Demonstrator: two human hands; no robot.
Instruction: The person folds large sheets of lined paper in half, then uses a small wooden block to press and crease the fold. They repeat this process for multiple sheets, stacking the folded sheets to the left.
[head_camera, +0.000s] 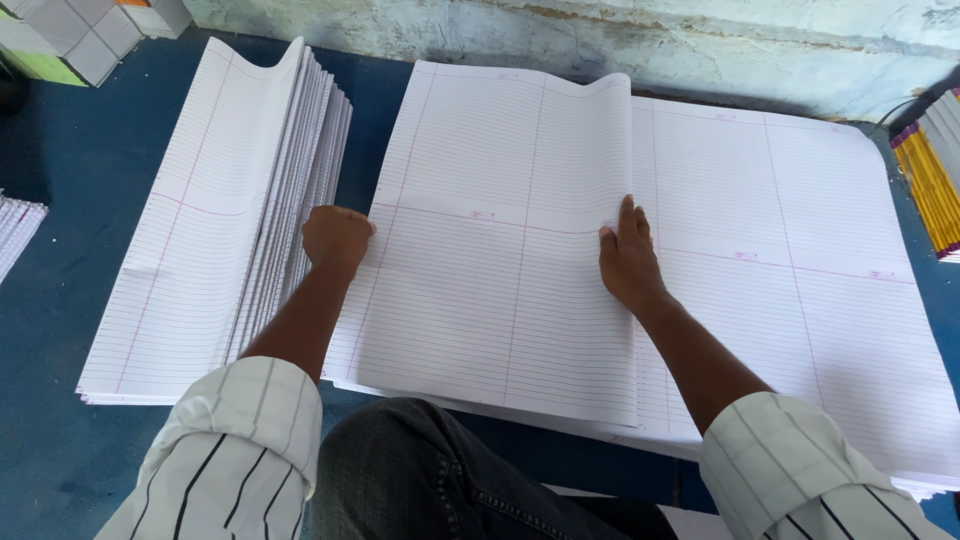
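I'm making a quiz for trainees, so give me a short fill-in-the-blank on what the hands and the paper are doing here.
1. The right hand presses on the edge of a folded ruled ____.
2. The left hand is closed into a ____ beside the folded stack.
3. The floor under the paper is ____.

Missing words: sheet; fist; blue

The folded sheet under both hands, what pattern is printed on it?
The folded sheet is white with fine grey ruled lines and thin pink margin lines, seen in the head view.
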